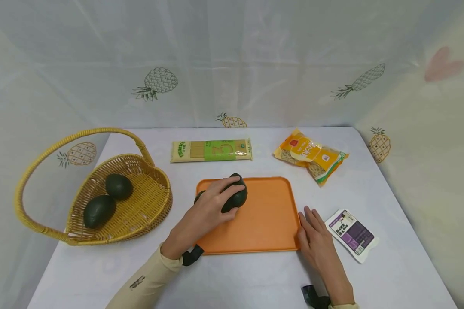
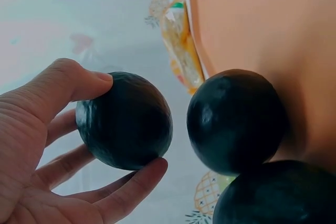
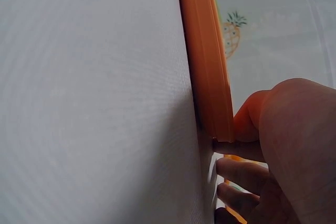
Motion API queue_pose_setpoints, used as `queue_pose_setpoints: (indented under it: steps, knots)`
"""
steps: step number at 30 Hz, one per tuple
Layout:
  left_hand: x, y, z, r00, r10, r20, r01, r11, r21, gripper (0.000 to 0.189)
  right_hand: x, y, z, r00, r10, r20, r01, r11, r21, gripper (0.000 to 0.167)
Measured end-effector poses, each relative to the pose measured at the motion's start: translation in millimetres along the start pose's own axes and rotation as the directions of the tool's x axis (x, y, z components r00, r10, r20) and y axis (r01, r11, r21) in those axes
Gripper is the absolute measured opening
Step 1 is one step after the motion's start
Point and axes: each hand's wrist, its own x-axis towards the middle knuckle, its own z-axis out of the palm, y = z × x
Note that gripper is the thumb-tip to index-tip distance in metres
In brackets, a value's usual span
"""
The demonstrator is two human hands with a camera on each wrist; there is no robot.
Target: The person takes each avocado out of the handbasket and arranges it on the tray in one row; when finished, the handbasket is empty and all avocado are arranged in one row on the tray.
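My left hand (image 1: 212, 206) is over the left part of an orange tray (image 1: 268, 214), its thumb and fingers gripping a dark green avocado (image 2: 126, 124). In the left wrist view, two more dark avocados sit by the tray surface, one avocado (image 2: 236, 121) nearer the held fruit and another avocado (image 2: 283, 195) at the lower right. In the head view my hand partly hides them. My right hand (image 1: 316, 238) rests at the tray's lower right corner, fingers extended along the outer edge. Up close, the thumb (image 3: 247, 119) touches the rim of that corner.
A yellow wicker basket (image 1: 147, 214) with a tall handle stands at the left, holding two avocados (image 1: 99, 211). Behind the tray lies a pack of noodles (image 1: 212, 150). An orange bag (image 1: 313, 154) is at the back right, and a purple-and-white packet (image 1: 352, 235) lies beyond my right hand.
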Motion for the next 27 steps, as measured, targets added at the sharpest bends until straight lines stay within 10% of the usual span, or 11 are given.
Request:
queue_pose_setpoints:
  steps: [27]
  knots:
    - [29.7, 9.1, 33.1, 0.980, 0.029, 0.195, -0.030, 1.000, 0.003, 0.047, 0.4, 3.4, 3.4, 1.000, -0.007, -0.027, 0.008, 1.000, 0.010, 0.051]
